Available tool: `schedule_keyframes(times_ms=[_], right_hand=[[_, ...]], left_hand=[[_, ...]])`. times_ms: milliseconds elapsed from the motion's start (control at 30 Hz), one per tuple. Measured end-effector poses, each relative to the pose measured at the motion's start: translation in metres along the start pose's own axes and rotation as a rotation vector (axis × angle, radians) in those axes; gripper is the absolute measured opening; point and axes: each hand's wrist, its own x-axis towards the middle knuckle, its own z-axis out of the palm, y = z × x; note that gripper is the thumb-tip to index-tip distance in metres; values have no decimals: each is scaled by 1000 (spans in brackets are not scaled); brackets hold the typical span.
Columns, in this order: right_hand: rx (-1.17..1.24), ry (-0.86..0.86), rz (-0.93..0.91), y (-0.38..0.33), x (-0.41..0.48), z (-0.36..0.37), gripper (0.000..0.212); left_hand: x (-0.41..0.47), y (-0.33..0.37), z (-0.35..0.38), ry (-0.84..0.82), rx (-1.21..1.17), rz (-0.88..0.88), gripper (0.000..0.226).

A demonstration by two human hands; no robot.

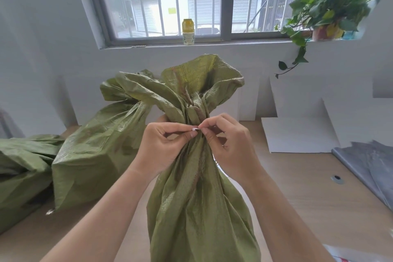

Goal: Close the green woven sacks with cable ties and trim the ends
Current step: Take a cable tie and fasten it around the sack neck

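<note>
centrally, cable tie [194,128] sits pinched between left hand [161,148] and right hand [232,147].

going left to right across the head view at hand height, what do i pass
crumpled green sack → full green sack → left hand → white cable tie → right hand → white boards → round metal ring → grey sheets

A: On the sill, under the barred window [202,6]?
B: Yellow bottle [188,32] mid-sill; trailing potted plant [325,13] at right end.
A: Lower down?
B: White boards [297,134] against wall. Grey sheet [370,161] and metal ring [337,179] on wooden table [297,198].
</note>
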Motion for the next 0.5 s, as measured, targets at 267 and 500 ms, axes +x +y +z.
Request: schedule_keyframes(times_ms=[267,500], right_hand=[[-21,-37,-34,-4,-1,-1,11],[-35,-43,-34,-8,-4,0,11]], left_hand=[[1,4,-6,-51,75,17,18],[-2,7,-12,-64,160,31,13]])
